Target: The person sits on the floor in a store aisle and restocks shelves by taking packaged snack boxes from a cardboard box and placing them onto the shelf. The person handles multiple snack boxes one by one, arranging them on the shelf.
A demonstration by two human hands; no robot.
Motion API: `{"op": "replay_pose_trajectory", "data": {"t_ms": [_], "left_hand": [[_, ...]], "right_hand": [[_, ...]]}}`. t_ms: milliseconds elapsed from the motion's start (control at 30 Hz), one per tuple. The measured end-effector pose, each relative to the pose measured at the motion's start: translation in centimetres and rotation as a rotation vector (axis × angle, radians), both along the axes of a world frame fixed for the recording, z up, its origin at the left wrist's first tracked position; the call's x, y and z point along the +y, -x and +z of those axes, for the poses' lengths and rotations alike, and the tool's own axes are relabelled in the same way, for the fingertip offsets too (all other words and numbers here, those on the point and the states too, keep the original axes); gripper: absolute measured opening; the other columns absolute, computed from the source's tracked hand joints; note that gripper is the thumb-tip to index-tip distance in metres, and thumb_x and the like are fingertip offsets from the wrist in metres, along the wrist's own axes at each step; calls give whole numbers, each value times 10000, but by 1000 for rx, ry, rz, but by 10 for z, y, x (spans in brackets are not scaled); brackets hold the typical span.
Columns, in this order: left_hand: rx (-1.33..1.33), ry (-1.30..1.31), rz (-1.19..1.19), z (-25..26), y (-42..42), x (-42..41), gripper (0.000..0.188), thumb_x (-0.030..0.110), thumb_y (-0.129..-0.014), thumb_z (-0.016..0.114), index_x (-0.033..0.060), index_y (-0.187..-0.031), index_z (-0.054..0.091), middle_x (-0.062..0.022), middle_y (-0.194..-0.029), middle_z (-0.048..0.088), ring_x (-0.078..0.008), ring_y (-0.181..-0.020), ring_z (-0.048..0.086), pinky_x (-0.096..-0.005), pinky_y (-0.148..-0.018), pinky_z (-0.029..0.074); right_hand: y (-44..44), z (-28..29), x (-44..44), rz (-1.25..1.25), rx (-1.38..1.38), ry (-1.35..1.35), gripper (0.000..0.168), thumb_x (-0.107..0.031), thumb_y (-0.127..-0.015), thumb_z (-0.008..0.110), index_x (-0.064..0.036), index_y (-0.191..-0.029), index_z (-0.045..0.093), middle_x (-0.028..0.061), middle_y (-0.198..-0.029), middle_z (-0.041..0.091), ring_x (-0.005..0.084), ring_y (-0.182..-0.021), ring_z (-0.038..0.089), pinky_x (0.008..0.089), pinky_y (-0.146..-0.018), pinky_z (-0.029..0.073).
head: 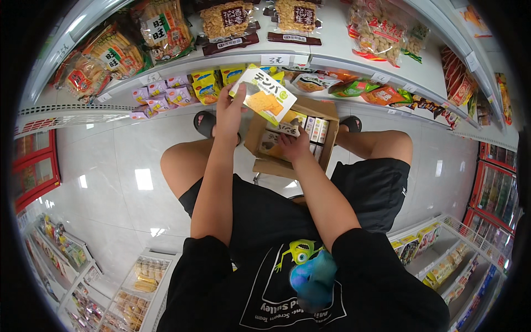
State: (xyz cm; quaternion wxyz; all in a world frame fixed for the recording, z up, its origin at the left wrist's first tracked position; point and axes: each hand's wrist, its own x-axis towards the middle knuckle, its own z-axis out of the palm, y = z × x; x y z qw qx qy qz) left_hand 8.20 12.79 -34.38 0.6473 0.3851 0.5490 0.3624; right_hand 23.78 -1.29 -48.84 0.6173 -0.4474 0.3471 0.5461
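Observation:
My left hand (233,103) grips a white and yellow biscuit box (264,96) by its left edge. The box is tilted above the far left side of an open cardboard carton (328,108), overlapping the price rail of the shelf behind. Inside the carton, my right hand (296,145) has its fingers and thumb around the near edge of a second biscuit box (289,125); part of the grip is hidden. More biscuit boxes (318,129) stand on end along the carton's right side. The carton sits low between my legs, with its near flap (276,167) folded outward.
Ahead, an upper shelf (332,50) carries bagged peanuts (293,16) and rice crackers (164,29). The lower shelf holds purple snack packs (159,97) and yellow ones (204,87). Display racks (431,236) stand behind me on both sides. Red-framed cabinets (493,186) line the far edges.

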Motion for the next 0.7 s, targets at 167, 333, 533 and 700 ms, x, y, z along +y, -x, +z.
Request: {"op": "replay_pose_trajectory", "data": {"t_ms": [167,333,533,700], "left_hand": [[-2,21,25,10,4,3,549,466,-934,689,43,-1271,592,-13,-1049,622,-86,-930,553,-239,-770,448],[-116,29,67,14,-3,8,490,479,-998,593,40,-1215,610,-21,-1063,626,-83,-945,543,-264,-805,442],[-53,20,191,26,-12,4,540,531,-1026,503,23,-1188,595,-46,-1053,622,-125,-963,545,-280,-864,446],[-4,13,169,16,-5,3,555,532,-1026,500,18,-1222,579,-76,-1097,622,-144,-984,550,-285,-889,440]], "right_hand": [[1,-17,12,-168,63,310,430,-485,-967,606,-94,-1121,518,59,-790,550,164,-651,488,287,-550,420],[-1,-14,9,-28,-59,299,346,-437,-974,624,-109,-1062,557,33,-798,570,143,-653,514,285,-525,410],[14,12,-6,169,-671,346,209,-333,-1001,603,-126,-1027,587,28,-940,674,117,-652,561,263,-510,408],[-37,42,-56,579,-615,127,288,-308,-1029,543,-119,-1242,583,50,-1173,669,144,-872,637,275,-595,492]]}}
